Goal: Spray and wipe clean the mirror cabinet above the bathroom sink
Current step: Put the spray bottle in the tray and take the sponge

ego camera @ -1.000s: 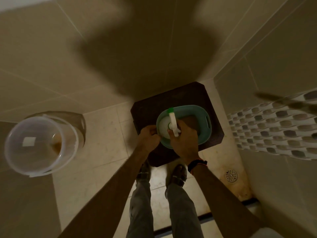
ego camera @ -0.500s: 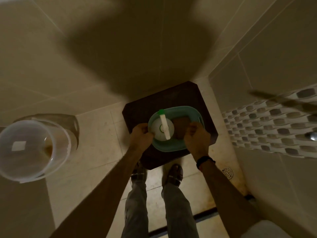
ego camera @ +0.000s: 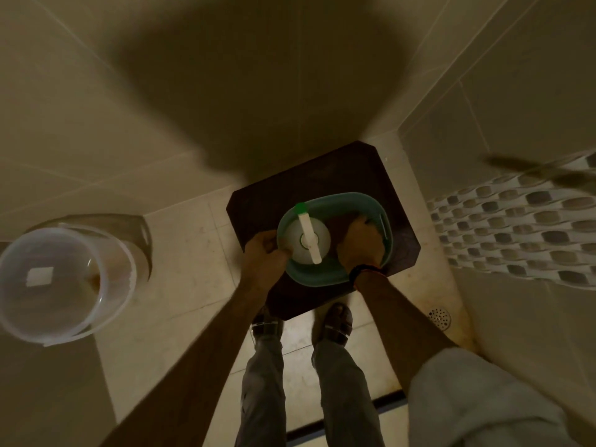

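Your left hand [ego camera: 263, 253] grips the rim of the teal basket [ego camera: 385, 235] at frame centre while your right hand [ego camera: 359, 243] reaches inside, grasp unclear, so brushing the upright spray bottle [ego camera: 308, 241] could topple it off the dark stool [ego camera: 400, 201].

right hand [ego camera: 359, 243] | moved off rim | now inside basin [ego camera: 385, 246]

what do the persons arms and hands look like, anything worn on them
Both forearms are bare, with no gloves on the left hand or the right hand. The right wrist carries a dark wristband with a reddish-orange edge. A pale, light-coloured rolled-up sleeve covers the right upper arm near the elbow. No sleeve shows on the left arm within the frame, and no rings can be made out in the dim, blurred picture.
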`<control>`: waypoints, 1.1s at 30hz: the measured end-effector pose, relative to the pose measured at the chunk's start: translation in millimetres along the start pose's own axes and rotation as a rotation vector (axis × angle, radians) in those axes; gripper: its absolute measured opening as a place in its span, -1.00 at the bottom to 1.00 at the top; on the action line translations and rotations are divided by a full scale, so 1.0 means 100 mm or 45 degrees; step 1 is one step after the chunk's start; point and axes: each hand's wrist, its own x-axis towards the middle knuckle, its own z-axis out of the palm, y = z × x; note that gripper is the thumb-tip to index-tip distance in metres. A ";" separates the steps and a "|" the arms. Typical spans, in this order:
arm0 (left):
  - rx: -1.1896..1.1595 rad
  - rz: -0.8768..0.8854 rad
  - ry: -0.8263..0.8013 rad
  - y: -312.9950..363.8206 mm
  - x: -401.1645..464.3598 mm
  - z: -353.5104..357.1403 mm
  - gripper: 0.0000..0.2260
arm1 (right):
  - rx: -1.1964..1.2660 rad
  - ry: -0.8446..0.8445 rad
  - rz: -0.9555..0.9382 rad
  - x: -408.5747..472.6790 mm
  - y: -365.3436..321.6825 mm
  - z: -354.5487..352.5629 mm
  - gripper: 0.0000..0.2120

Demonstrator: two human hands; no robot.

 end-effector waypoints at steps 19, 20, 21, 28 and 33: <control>0.079 0.024 -0.054 0.09 -0.11 -0.09 -0.80 | 0.821 0.034 0.084 -0.15 0.14 -0.30 -0.95; 0.055 0.010 -0.044 0.13 -0.16 -0.12 -0.85 | 0.883 0.022 0.128 -0.19 0.16 -0.39 -0.96; 0.039 -0.004 -0.030 0.17 -0.21 -0.14 -0.85 | 0.966 -0.006 0.171 -0.22 0.18 -0.47 -0.92; -0.132 0.013 0.111 0.69 -0.71 -0.31 -0.56 | 1.685 -0.293 0.148 -0.62 0.22 -1.16 -0.87; -0.188 0.145 0.130 1.10 -1.26 -0.39 -0.64 | 1.812 -0.406 0.066 -1.01 0.15 -1.61 -0.84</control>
